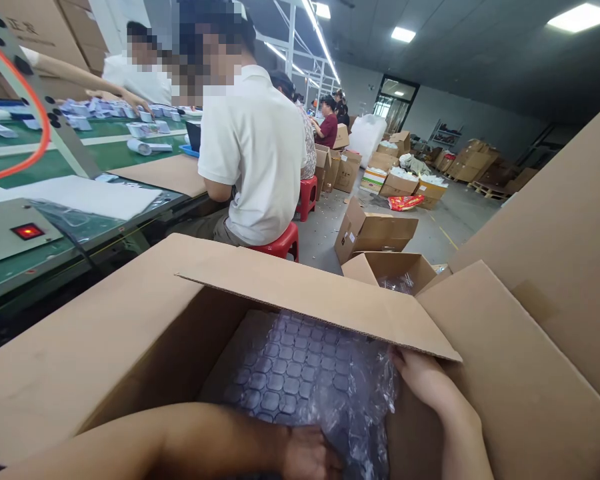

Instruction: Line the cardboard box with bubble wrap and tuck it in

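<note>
A large open cardboard box (300,273) fills the foreground, its flaps spread outward. Inside lies a layer of clear rounded-square plastic pieces (285,363) in rows, with crinkled clear plastic film (365,400) over the right part. My left hand (313,453) reaches in across the near side, its fingers curled at the film's lower edge; what they hold, if anything, is hidden. At the right inner wall my right hand (415,373) has its fingers closed on the film's edge, partly under the far flap.
A green conveyor table (110,157) with small white items runs along the left, beside a grey control box (17,230) with a red switch. A person in white (255,153) sits on a red stool (283,243) ahead. More open cartons (380,237) stand on the floor beyond.
</note>
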The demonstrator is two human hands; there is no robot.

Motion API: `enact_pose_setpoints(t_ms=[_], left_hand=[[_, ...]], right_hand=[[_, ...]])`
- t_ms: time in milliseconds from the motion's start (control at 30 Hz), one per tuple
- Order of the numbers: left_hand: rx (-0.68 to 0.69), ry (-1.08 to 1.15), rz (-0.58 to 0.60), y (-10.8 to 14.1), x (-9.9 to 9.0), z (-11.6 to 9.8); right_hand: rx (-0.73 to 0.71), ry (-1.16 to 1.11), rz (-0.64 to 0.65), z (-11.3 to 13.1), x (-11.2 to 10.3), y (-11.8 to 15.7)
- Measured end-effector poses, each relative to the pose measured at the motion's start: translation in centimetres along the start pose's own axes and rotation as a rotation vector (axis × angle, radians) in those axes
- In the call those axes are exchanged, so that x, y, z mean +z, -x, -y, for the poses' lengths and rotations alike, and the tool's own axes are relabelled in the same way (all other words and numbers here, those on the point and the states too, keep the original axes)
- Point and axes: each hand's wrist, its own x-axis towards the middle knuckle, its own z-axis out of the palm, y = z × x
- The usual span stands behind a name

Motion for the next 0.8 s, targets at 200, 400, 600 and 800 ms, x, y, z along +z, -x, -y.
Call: enact_pose_setpoints(t_ms=[200,400,600,800], left_hand=[[-0.077,-0.126,0.011,-0.7,-1.4,-0.3],[-0.074,-0.219,0.039,-1.1,0.2,-0.6],[-0.043,-0.192,0.02,-0.7,0.9,-1.1],[-0.072,-0.001,-0.069,-1.4,-2.0,-1.3]], right_hand=[[0.001,0.006,0.01,-0.1,0.1,-0.1],[0.008,0.038,0.031,-0.4,0.3,-0.4],[0.025,-0.026,0.019,-0.2,0.1,-0.2],[0.006,0.004,0.012,-0.2,0.1,-0.3]])
